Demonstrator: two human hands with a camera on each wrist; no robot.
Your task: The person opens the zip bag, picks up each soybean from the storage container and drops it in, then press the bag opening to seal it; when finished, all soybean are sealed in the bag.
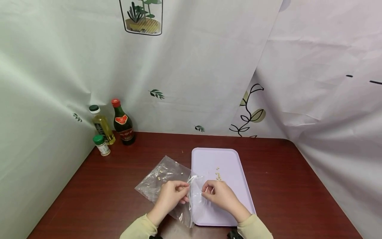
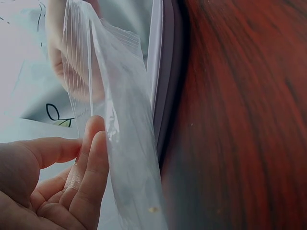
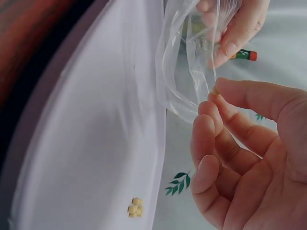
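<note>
A clear zip-lock bag (image 1: 170,167) lies partly on the table with a few small round yellow pellets (image 1: 161,172) inside, its mouth over the left rim of a pale lilac tray (image 1: 215,157). My left hand (image 1: 173,194) pinches the bag's mouth edge between thumb and fingers; the left wrist view shows the zip strips (image 2: 90,62) above those fingers. At the mouth, my right hand (image 1: 222,196) holds a small yellow pellet (image 3: 214,91) between thumb and fingertip. More pellets (image 3: 135,208) lie loose on the tray.
At the table's back left corner stand an oil bottle (image 1: 102,127) with a dark cap, a dark green bottle (image 1: 123,124) with a red cap, and a green-capped shaker (image 1: 102,146). Printed cloth (image 1: 185,73) hangs along the back and sides of the dark red table (image 1: 286,186).
</note>
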